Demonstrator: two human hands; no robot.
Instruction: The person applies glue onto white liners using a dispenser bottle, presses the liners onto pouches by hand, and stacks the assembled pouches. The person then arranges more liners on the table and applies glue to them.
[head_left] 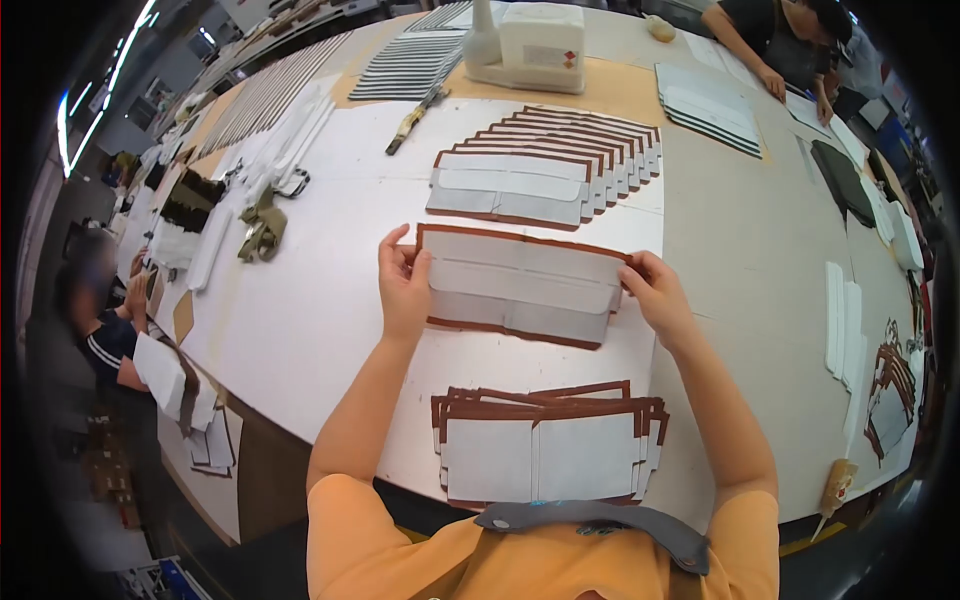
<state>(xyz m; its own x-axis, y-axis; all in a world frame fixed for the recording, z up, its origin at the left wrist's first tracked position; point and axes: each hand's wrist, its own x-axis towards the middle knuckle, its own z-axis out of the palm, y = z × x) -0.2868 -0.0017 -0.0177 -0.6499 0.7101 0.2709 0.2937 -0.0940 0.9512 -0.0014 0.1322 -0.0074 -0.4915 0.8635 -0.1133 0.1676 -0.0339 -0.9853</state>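
Between my two hands is a pale panel with brown edging [520, 283], held up by its sides over the table. My left hand [404, 290] pinches its left edge, thumb in front. At the upper right corner, my right hand [655, 292] grips the panel between thumb and fingers. Just beyond it lies an overlapping row of similar brown-edged panels [510, 185], fanned toward the back right. Close to my body rests a loose stack of pale panels with brown borders [540, 455], their edges uneven.
A white plastic jug [540, 45] stands at the back, near a brush-like tool [410, 125]. Striped stacks [410, 68] lie behind. Green cloth [262, 225] sits at left, a glue bottle [838, 485] at right. Co-workers are at the far right [770, 45] and left [100, 320].
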